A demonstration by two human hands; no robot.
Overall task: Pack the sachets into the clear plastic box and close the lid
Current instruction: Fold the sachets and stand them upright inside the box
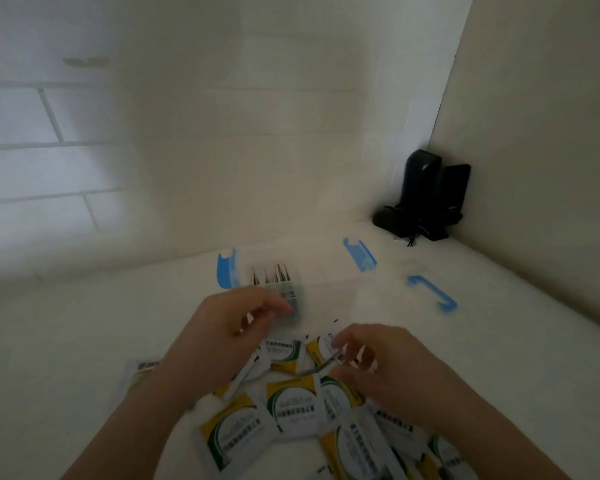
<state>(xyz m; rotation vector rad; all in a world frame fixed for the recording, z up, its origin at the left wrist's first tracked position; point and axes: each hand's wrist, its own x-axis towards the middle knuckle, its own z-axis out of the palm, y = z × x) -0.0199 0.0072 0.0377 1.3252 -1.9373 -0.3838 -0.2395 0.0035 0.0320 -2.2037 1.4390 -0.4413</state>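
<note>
Packing step: sachets (293,407) are going from a loose heap on the white bench (66,341) into the clear plastic box (312,278); judged from the few standing inside, most of the job remains.
Box: open, beyond both hands toward the wall, its long axis running left to right; blue latches (226,268) mark its ends.
Lid: off, probably the faint clear panel with a blue clip (433,292) to the right of the box, though blur makes that unsure.
Left hand (222,336): fingers curled at the near edge of the box, seemingly pinching a sachet by the row already inside; blur hides the exact grip.
Right hand (374,358): fingers curled, pinching the edge of a sachet lifted off the top of the heap.
Heap: directly under and nearer than the hands, spreading down and right.
Key relation: the box lies straight ahead of the hands and the left hand is nearer to it, so the right hand's sachet has to travel forward and slightly left to join the row.
Corner: a dark device (426,199) stands well apart.
</note>
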